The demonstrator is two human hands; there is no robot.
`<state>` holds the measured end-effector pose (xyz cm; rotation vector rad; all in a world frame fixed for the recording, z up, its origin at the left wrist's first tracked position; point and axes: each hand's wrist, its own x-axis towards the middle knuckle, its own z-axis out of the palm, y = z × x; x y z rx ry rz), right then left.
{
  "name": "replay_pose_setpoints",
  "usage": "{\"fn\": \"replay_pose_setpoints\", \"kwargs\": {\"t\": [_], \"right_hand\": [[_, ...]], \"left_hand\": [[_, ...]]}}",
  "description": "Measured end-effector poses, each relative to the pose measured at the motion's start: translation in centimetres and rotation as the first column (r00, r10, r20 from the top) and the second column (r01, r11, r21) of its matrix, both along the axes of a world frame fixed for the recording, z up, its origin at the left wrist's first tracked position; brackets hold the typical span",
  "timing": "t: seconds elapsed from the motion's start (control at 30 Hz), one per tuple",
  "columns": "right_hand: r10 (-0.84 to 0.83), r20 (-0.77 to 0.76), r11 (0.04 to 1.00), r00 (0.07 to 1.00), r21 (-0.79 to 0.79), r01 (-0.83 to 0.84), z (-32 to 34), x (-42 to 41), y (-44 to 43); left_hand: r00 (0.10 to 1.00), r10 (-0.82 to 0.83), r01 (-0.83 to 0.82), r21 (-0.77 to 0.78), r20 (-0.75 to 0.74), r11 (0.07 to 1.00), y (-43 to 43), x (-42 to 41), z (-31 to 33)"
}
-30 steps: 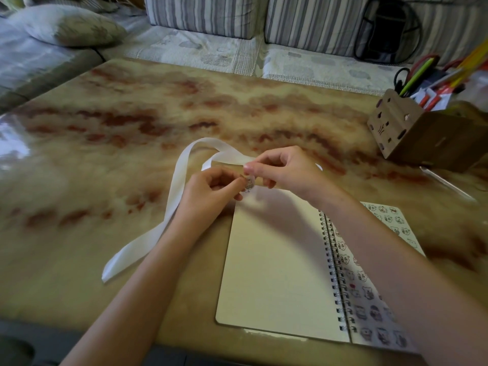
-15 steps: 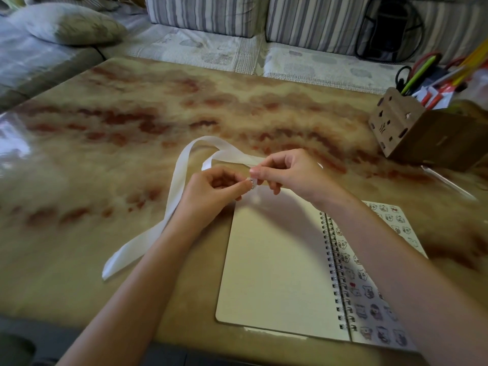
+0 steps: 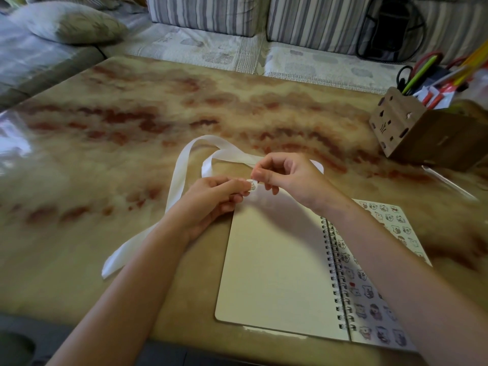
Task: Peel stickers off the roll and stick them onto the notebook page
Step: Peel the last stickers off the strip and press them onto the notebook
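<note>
A spiral notebook (image 3: 277, 270) lies open on the table, its left page blank and its right page (image 3: 369, 294) covered with small stickers. A long white backing strip (image 3: 182, 178) from the sticker roll loops over the table behind my hands and trails down to the left. My left hand (image 3: 211, 199) pinches the strip's end above the notebook's top left corner. My right hand (image 3: 287, 178) pinches a small sticker (image 3: 252, 185) at that same spot, between thumb and forefinger. The two hands touch at the fingertips.
A wooden pen holder (image 3: 412, 130) with scissors, pens and markers stands at the far right of the marbled table (image 3: 132, 128). A clear pen (image 3: 449, 183) lies beside it. A striped sofa (image 3: 237, 19) and a cushion (image 3: 68, 22) are beyond the table's far edge.
Both hands stay together over the notebook's top corner. The right hand's fingers have lifted slightly, and the sticker now shows more plainly between the fingertips.
</note>
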<state>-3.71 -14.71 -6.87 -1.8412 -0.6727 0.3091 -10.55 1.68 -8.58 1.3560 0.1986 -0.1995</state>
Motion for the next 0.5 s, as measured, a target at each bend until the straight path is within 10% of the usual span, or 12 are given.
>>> {"fn": "replay_pose_setpoints", "kwargs": {"t": [0.5], "right_hand": [[-0.122, -0.052, 0.992, 0.991, 0.023, 0.123, -0.76, -0.92, 0.54]], "left_hand": [[0.999, 0.04, -0.043, 0.111, 0.027, 0.993, 0.18, 0.26, -0.49]]}}
